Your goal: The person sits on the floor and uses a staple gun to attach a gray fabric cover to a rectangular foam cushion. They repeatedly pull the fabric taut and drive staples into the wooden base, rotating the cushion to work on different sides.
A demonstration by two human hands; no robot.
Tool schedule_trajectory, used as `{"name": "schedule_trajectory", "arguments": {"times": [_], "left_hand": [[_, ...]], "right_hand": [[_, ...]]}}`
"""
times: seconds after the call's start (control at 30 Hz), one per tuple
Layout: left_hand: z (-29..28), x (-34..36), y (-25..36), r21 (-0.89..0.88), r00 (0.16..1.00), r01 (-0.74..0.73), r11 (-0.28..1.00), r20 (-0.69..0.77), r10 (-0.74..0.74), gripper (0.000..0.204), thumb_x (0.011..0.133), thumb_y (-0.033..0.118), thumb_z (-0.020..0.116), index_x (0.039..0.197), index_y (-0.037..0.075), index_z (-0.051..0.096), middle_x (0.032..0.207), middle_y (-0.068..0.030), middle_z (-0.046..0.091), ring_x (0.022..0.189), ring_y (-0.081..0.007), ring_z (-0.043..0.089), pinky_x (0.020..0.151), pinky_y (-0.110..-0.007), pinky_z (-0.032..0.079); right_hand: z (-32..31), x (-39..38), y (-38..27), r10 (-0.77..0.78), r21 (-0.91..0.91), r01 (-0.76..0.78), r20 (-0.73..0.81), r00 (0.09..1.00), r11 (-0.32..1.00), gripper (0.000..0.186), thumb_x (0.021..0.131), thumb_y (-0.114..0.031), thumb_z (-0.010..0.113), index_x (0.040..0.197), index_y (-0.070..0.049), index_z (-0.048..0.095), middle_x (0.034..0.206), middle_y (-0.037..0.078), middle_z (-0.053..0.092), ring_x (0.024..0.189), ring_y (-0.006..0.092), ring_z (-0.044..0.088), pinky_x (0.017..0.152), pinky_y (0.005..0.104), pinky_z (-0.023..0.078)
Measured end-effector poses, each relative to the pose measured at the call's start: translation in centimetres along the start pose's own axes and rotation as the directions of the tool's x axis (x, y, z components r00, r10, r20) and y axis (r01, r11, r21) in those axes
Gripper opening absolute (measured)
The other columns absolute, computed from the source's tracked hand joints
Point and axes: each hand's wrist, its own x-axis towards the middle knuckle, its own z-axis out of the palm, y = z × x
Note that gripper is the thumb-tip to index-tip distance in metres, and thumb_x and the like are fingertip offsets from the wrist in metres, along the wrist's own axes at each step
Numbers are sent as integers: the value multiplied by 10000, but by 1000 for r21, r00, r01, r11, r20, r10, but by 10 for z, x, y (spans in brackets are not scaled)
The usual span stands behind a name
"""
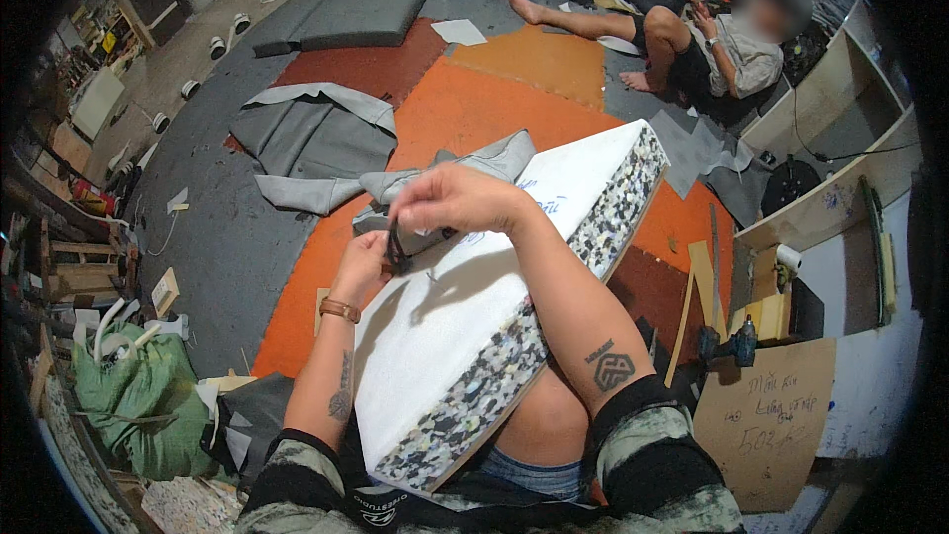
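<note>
1. Pinching at a dark strip [394, 249], the left hand [360, 265] has its fingertips closed together on it.
2. The right hand [460, 200] arches over the same strip, fingers bent; whether they grip it cannot be told.
3. Beneath both forearms, the foam block [420, 336] lies tilted across the lap, from near left to far right; its white top and speckled long side are bare.
4. Grey cloth [494, 155] lies bunched along the block's far left edge; any attachment is not visible.
5. Progress, as judged: work on the strip is under way and unfinished; the visible foam faces are uncovered.
6. Farther left, a grey cover [326, 153] lies loose on the floor, away from the block.
7. Far right, a co-worker [741, 64] reclines, apart from this work.
</note>
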Motion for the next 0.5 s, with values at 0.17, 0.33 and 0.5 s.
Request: {"name": "schedule_trajectory", "arguments": {"times": [0.17, 0.33, 0.5], "left_hand": [[8, 29, -4, 569, 695, -505, 650, -180, 697, 339, 1095, 269, 547, 1032, -22, 710, 1075, -179, 746, 983, -350, 697, 860, -458, 541], [20, 45, 10, 484, 932, -341, 806, 62, 357, 424, 1105, 298, 498, 1068, -59, 724, 914, -195, 769, 875, -326, 746, 869, -445, 576], [43, 55, 19, 554, 942, 92, 828, 222, -254, 504, 1012, 344, 610, 970, -144, 729, 885, -227, 769, 806, -289, 775, 772, -403, 634]], "right_hand": [[-16, -1, -1, -49, 482, 256, -401, 915, 838, 171, 1018, -182, 642, 1132, -68, 698, 898, -12, 676, 814, 90, 633, 758, 314, 534], [-24, -2, -7, 15, 495, 517, -732, 681, 699, 145, 1011, -161, 590, 1097, -69, 661, 781, -22, 605, 661, 86, 571, 594, 284, 483], [-22, -5, -19, 215, 418, 480, -881, 421, 771, 89, 974, -137, 590, 1009, -76, 644, 702, -47, 523, 570, 56, 449, 503, 259, 397]]}}
